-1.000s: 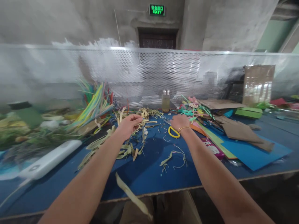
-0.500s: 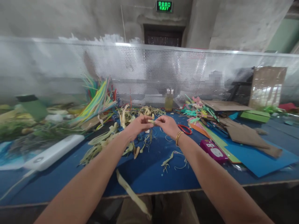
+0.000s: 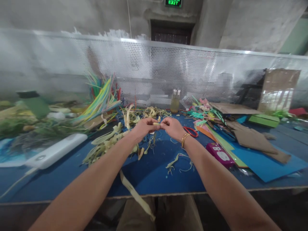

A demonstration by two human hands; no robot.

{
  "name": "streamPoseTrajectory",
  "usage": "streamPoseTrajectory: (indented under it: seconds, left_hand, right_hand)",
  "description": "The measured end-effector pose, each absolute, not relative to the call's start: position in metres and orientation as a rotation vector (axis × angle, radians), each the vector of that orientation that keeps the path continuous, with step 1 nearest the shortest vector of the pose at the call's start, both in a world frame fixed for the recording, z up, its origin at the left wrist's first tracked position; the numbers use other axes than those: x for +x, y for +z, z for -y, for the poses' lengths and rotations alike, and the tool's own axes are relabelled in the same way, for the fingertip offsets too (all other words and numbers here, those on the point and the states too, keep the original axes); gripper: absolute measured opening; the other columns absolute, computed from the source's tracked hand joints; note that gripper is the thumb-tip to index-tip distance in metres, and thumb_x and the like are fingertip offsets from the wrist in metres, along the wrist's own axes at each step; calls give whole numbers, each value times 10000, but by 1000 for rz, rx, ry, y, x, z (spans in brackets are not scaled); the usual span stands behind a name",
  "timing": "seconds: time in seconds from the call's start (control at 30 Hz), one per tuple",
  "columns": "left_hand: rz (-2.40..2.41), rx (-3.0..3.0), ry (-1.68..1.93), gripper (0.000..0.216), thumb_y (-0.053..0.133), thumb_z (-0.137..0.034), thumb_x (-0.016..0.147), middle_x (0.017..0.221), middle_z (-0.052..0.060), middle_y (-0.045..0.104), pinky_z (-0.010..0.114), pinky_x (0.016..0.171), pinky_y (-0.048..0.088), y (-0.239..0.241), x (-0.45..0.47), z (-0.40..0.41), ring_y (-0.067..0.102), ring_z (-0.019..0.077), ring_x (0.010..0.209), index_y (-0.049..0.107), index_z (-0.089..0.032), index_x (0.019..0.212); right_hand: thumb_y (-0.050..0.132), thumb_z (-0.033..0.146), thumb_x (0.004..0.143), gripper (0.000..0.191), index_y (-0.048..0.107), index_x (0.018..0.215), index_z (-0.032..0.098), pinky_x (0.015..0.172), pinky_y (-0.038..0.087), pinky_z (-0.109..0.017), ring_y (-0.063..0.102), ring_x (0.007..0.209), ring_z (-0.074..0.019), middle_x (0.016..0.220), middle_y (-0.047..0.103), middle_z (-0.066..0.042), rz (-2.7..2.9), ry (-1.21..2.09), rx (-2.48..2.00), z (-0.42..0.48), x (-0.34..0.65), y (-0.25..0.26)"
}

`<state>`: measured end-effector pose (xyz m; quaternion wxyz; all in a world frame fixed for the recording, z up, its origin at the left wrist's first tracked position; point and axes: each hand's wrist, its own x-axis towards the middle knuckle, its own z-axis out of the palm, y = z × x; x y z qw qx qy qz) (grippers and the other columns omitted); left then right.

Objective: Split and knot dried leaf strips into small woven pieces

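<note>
Both hands are held together above the middle of the bench [image 3: 146, 179], fingertips nearly meeting. A short pale piece [image 3: 156, 124] is pinched by the left hand [image 3: 145, 126] between thumb and fingers; its right end is gripped by the fingertips of the right hand [image 3: 173, 127]. The piece is small and partly covered by the fingers, so its exact form cannot be made out with confidence. A gold-coloured bracelet [image 3: 184, 140] is worn on the right wrist.

A heap of dried, pale green strips [image 3: 103, 144] is spread to the left of the hands and partly behind the left forearm. A red loop [image 3: 196, 134] is seen just beyond the right wrist. Thin curled strands [image 3: 176, 158] are scattered nearer the front, between the forearms. One long pale strip [image 3: 138, 195] is left hanging over the front edge.

On the right, a purple packet [image 3: 218, 155] is placed beside layered coloured sheets, the largest being a blue sheet [image 3: 264, 163]; brown card [image 3: 252, 138] is laid partly over it. At the back, a bottle [image 3: 175, 103] is stood upright before a perforated screen [image 3: 163, 67]. On the far left, a white oblong device [image 3: 59, 150] is set with its cord towards the front.
</note>
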<state>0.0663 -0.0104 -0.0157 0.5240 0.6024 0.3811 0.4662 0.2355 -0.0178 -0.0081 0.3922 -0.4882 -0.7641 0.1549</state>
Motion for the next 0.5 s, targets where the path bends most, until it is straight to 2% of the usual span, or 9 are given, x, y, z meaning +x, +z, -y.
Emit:
streamPoseTrajectory:
  seconds: [0.5]
  left_hand:
    - [-901,1283,1162,305,801,-231,540,658,-16,622,224,581,418,-17,74,15,597,103,626,599,-176,762]
  right_hand:
    - [509,218,781,118,581,706,160,589,336,-233,485,618,-111,677,602,-17,2009,240,-1287,19,234,-3]
